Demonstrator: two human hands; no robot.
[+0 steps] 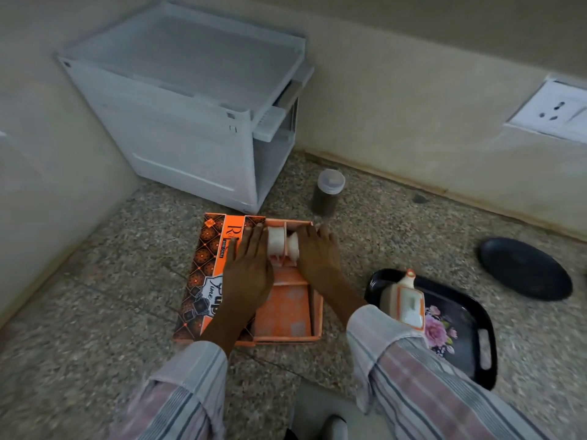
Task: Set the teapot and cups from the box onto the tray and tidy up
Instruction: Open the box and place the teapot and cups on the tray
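A speckled stone counter [397, 236] is seen from above, bounded by a cream wall at the far side and another at the left. A white socket plate [554, 112] is mounted on the far wall at the right. A white plastic storage unit [190, 122] is set in the far left corner, and a small lidded jar [327, 192] of dark contents stands just right of it. A black oval plate [525, 268] lies well to the right.

An orange patterned box [206, 268] is placed in the middle, its long axis running near to far, with its open compartments on the right side. Two white cups [276, 242] are lying on their sides in the far compartments, divided by a partition. The left hand [249, 274] is laid flat, fingers extended, against the left cup; the right hand [317, 255] is pressed similarly against the right one. Whether either cup is actually gripped cannot be told.

A black floral tray [476, 319] sits near right of the box. The white, orange-trimmed teapot [405, 300] stands on its far left part, spout pointed away toward the far wall. Striped sleeves cover both forearms.
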